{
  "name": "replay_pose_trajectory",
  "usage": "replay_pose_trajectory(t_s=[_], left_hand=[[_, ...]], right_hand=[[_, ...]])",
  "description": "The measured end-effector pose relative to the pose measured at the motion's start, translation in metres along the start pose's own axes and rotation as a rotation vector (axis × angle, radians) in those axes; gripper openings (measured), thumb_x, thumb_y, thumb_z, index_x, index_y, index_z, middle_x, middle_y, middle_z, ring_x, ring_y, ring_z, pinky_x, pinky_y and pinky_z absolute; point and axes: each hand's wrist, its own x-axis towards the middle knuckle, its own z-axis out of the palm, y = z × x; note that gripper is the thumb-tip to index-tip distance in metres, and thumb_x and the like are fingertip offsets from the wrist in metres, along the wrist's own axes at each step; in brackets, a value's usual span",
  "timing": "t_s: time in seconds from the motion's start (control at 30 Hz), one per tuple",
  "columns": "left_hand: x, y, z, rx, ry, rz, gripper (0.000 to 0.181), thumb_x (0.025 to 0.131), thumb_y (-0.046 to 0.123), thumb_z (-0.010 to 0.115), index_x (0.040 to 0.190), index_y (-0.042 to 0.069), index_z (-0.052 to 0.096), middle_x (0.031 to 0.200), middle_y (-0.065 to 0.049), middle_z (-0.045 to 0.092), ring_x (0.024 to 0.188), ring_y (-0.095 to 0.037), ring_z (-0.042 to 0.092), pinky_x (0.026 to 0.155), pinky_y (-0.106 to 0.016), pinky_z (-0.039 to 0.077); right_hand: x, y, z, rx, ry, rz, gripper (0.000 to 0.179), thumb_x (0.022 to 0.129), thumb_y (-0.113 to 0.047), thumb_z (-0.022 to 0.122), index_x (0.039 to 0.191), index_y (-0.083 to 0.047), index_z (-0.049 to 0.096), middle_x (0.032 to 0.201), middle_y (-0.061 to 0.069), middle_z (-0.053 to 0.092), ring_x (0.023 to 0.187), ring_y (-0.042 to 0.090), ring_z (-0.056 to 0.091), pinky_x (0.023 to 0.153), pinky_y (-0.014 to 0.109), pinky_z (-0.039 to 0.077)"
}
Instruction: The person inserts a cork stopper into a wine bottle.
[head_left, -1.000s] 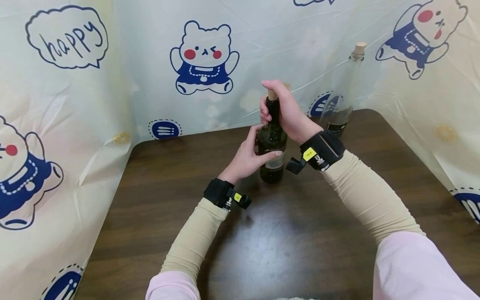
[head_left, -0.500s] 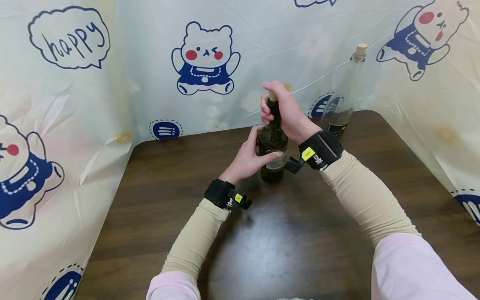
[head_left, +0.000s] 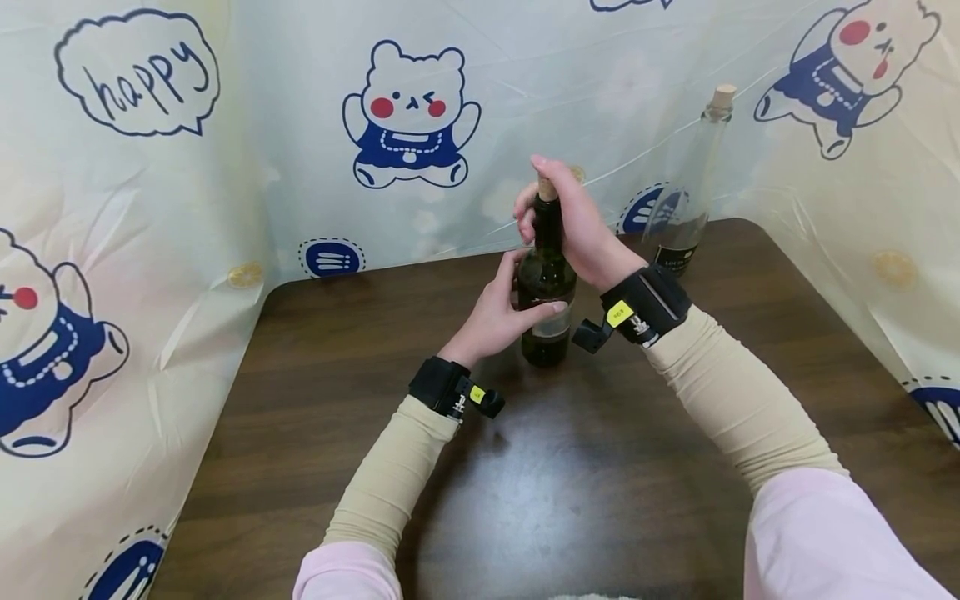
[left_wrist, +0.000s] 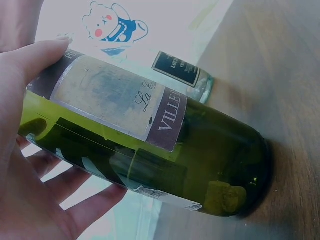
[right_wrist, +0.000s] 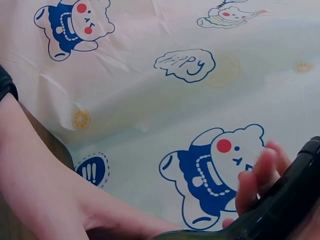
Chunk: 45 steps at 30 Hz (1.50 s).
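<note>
A dark green wine bottle stands upright on the table. My left hand grips its body from the left, thumb across the label; in the left wrist view, the label faces the camera beside the thumb. A cork sticks out of the bottle's mouth. My right hand is curled about the cork and upper neck, with its thumb up beside the cork. The right wrist view shows the dark neck and bent fingers behind it; the cork is out of sight there.
A clear glass bottle with a cork in its mouth stands at the table's back right corner. The brown wooden table reaches back to a hanging cloth printed with bears, which also rises at both sides.
My right hand's fingers have loosened and spread a little away from the bottle's neck, and its thumb tip has shifted slightly up. My left hand and the bottle stay in place.
</note>
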Motion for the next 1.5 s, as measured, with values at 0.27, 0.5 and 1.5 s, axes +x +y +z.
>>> replay_pose_trajectory(t_s=[0.27, 0.5, 1.5], left_hand=[[0.001, -0.001, 0.002, -0.012, -0.001, 0.006, 0.08, 0.089, 0.038, 0.076, 0.153, 0.023, 0.03, 0.137, -0.008, 0.055, 0.12, -0.021, 0.058, 0.099, -0.046, 0.054], [-0.001, 0.0, 0.0, -0.002, 0.015, 0.003, 0.078, 0.089, 0.038, 0.077, 0.152, 0.028, 0.033, 0.139, -0.005, 0.057, 0.117, -0.018, 0.062, 0.093, -0.044, 0.056], [-0.011, -0.028, 0.017, 0.281, 0.042, 0.003, 0.082, 0.084, 0.044, 0.079, 0.145, 0.013, 0.035, 0.131, -0.007, 0.064, 0.117, -0.019, 0.065, 0.094, -0.041, 0.056]], right_hand=[[-0.005, 0.001, -0.009, -0.235, 0.078, 0.013, 0.064, 0.102, -0.06, 0.035, 0.128, -0.006, 0.058, 0.112, 0.011, 0.075, 0.116, 0.027, 0.063, 0.11, 0.052, 0.037], [-0.026, 0.033, -0.024, -0.606, 0.079, -0.045, 0.067, 0.096, -0.053, 0.061, 0.141, -0.009, 0.04, 0.14, 0.015, 0.055, 0.131, 0.026, 0.052, 0.11, 0.053, 0.04], [-0.052, 0.112, -0.036, -0.864, 0.271, -0.237, 0.097, 0.07, -0.053, 0.087, 0.147, -0.015, 0.041, 0.123, 0.013, 0.069, 0.106, 0.028, 0.069, 0.085, 0.049, 0.056]])
